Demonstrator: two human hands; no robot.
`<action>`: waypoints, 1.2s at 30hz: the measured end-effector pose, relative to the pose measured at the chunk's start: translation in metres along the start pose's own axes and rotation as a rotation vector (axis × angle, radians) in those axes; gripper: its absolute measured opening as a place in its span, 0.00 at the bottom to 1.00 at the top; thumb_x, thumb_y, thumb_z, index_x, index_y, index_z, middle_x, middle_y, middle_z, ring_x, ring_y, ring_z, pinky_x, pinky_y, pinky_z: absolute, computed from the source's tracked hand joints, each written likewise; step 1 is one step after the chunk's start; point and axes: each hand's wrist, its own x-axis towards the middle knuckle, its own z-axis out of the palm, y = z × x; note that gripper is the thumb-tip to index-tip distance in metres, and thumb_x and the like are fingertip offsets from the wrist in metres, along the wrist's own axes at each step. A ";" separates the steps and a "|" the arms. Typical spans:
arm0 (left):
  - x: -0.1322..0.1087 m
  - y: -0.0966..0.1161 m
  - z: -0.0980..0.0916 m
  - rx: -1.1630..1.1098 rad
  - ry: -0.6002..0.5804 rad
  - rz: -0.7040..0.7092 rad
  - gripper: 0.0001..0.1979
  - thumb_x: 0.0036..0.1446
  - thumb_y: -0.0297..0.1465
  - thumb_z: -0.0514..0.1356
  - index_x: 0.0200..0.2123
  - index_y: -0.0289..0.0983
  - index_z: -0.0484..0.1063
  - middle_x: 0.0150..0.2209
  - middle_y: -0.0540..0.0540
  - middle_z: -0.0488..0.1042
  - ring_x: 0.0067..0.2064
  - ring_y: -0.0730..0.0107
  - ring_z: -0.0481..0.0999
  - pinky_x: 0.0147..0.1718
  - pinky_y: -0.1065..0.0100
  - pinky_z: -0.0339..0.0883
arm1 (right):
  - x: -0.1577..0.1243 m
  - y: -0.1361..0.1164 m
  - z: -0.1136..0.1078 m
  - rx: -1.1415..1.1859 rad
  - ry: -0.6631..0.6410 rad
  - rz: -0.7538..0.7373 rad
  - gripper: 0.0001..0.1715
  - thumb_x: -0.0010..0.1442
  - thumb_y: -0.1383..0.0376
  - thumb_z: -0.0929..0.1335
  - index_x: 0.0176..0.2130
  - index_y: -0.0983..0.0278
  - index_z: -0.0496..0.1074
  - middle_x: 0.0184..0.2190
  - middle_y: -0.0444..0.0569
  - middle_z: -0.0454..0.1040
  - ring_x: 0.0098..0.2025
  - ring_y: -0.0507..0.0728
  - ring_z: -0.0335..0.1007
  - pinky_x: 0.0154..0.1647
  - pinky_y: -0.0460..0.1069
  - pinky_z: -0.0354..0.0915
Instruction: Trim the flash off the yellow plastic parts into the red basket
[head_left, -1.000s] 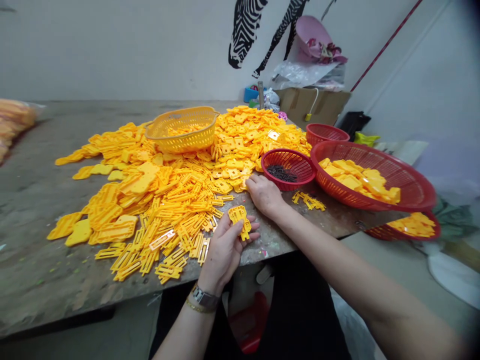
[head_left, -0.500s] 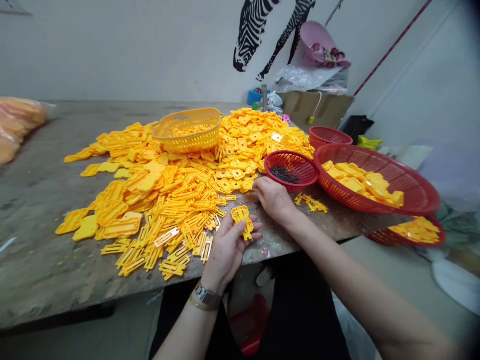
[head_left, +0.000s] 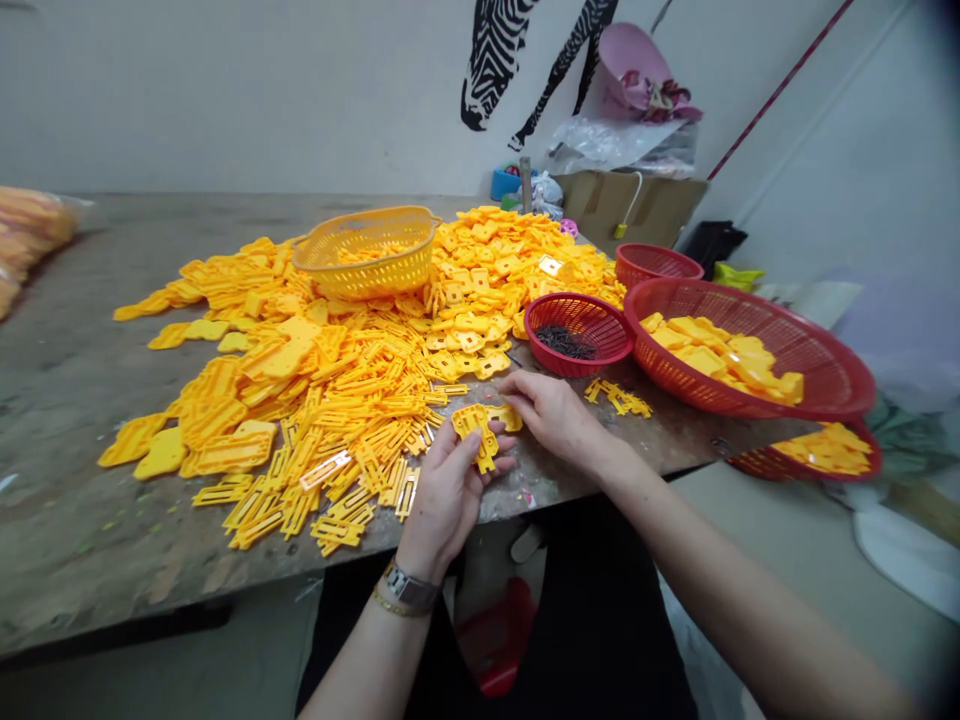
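At the near edge of the worn table, the left hand is raised palm-up with its fingers curled narrowly around a yellow plastic part, thumb and fingertips holding it just above the tabletop. The right hand reaches in from the right, its fingers drawn close together and pinching a small yellow piece right beside that part; whether the two pieces touch cannot be told. A wristwatch sits on the left wrist. To the left of both hands and beyond them spreads a broad heap of yellow parts, flat plates and slotted strips mixed together, with a yellow basket resting on top of it near the far side. Just beyond the right hand stands a small red basket holding dark little bits, and a few loose yellow clips lie on the table near it. A large red basket with yellow plates juts over the right table edge, a second small red basket stands behind it, and another red basket sits lower, past the edge. A cardboard box stands against the wall under a zebra picture.
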 end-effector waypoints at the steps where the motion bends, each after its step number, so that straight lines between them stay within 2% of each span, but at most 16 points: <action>1: 0.000 0.000 0.000 -0.004 -0.004 0.001 0.10 0.57 0.29 0.59 0.43 0.37 0.68 0.43 0.43 0.75 0.43 0.62 0.78 0.41 0.60 0.73 | -0.002 -0.001 -0.001 -0.008 -0.018 -0.014 0.10 0.63 0.70 0.62 0.41 0.65 0.71 0.39 0.49 0.76 0.41 0.53 0.70 0.43 0.47 0.63; 6: -0.002 0.000 -0.001 -0.014 -0.009 0.007 0.10 0.57 0.29 0.59 0.44 0.37 0.68 0.43 0.43 0.75 0.43 0.63 0.78 0.40 0.62 0.74 | -0.012 0.001 -0.007 -0.164 -0.108 -0.100 0.17 0.61 0.70 0.64 0.51 0.64 0.69 0.49 0.51 0.73 0.51 0.56 0.65 0.52 0.51 0.60; 10: -0.002 -0.001 0.000 -0.006 -0.006 0.023 0.11 0.56 0.29 0.60 0.44 0.37 0.69 0.45 0.42 0.76 0.44 0.62 0.78 0.40 0.61 0.74 | -0.017 0.002 -0.008 -0.285 -0.203 -0.125 0.14 0.63 0.64 0.63 0.48 0.62 0.71 0.51 0.50 0.72 0.52 0.57 0.63 0.52 0.53 0.59; 16: -0.002 0.000 0.000 0.000 -0.001 0.023 0.10 0.57 0.28 0.59 0.44 0.38 0.68 0.45 0.42 0.76 0.42 0.63 0.78 0.39 0.63 0.73 | -0.018 0.000 -0.002 -0.362 -0.171 -0.143 0.14 0.65 0.63 0.61 0.45 0.63 0.72 0.49 0.51 0.74 0.51 0.58 0.63 0.51 0.52 0.57; 19: -0.001 -0.001 0.000 0.002 -0.005 0.029 0.09 0.58 0.28 0.58 0.43 0.37 0.68 0.45 0.42 0.75 0.42 0.64 0.78 0.38 0.64 0.73 | -0.015 0.001 -0.004 -0.356 -0.146 -0.148 0.13 0.65 0.64 0.61 0.44 0.64 0.72 0.45 0.51 0.75 0.48 0.57 0.66 0.48 0.51 0.58; 22: -0.001 -0.001 0.000 0.012 0.015 0.028 0.08 0.58 0.28 0.58 0.42 0.37 0.68 0.46 0.43 0.73 0.41 0.65 0.78 0.37 0.65 0.74 | -0.013 0.002 -0.010 -0.320 -0.106 -0.126 0.14 0.66 0.66 0.60 0.44 0.66 0.72 0.42 0.52 0.76 0.45 0.56 0.67 0.47 0.50 0.59; 28: -0.002 0.001 0.000 0.014 -0.004 0.003 0.10 0.57 0.28 0.59 0.44 0.39 0.69 0.48 0.46 0.71 0.39 0.68 0.78 0.34 0.68 0.74 | -0.017 0.002 -0.025 -0.101 -0.059 -0.061 0.17 0.66 0.68 0.58 0.50 0.64 0.69 0.46 0.51 0.74 0.47 0.54 0.70 0.47 0.48 0.62; 32: -0.004 0.004 0.001 0.029 -0.062 -0.043 0.11 0.57 0.28 0.60 0.45 0.39 0.69 0.44 0.47 0.72 0.40 0.64 0.79 0.35 0.67 0.75 | -0.022 0.003 -0.027 0.069 -0.118 -0.028 0.16 0.66 0.67 0.59 0.48 0.63 0.72 0.46 0.49 0.75 0.47 0.54 0.70 0.48 0.48 0.63; 36: -0.005 0.005 0.003 0.043 -0.093 -0.081 0.13 0.57 0.27 0.60 0.47 0.38 0.68 0.45 0.45 0.73 0.41 0.64 0.79 0.35 0.67 0.75 | -0.025 0.007 -0.022 0.220 -0.179 0.033 0.15 0.64 0.66 0.60 0.45 0.62 0.74 0.44 0.49 0.76 0.46 0.55 0.71 0.48 0.49 0.63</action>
